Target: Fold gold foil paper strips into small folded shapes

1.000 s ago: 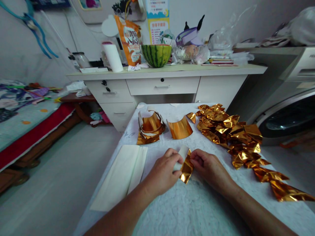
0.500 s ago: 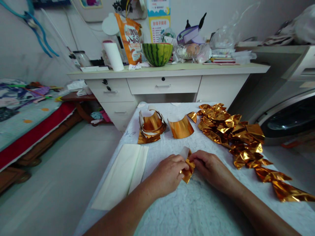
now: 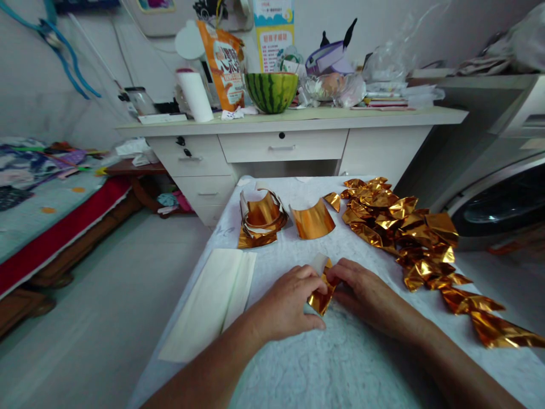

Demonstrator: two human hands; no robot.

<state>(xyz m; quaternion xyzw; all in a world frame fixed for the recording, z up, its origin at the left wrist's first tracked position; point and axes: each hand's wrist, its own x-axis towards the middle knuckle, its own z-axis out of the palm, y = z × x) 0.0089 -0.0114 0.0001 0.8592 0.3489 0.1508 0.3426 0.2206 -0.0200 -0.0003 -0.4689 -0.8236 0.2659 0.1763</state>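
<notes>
A small piece of gold foil paper (image 3: pixel 320 302), partly folded with a pale underside showing at its top, lies on the cloth-covered table (image 3: pixel 293 369) between my hands. My left hand (image 3: pixel 292 304) presses its curled fingers on the left of the piece, the thumb held out below it. At the right edge, my right hand (image 3: pixel 361 289) pinches the foil; its fingertips are partly hidden. Beyond them stand a curled stack of gold foil sheets (image 3: pixel 263 215) and one curved gold sheet (image 3: pixel 314 220). Folded gold foil pieces (image 3: pixel 395 218) are heaped on the right.
White paper sheets (image 3: pixel 204 307) lie by the table's left edge. Behind is a white desk (image 3: pixel 281 149) with half a watermelon (image 3: pixel 271 94), an orange pouch (image 3: pixel 225 71) and a paper roll (image 3: pixel 196 96). A washing machine (image 3: pixel 506 147) stands right, a bed (image 3: pixel 63 199) left.
My left thumb has moved off the foil and now extends below it. My right hand has shifted slightly at the foil's right edge, its fingers more over the piece.
</notes>
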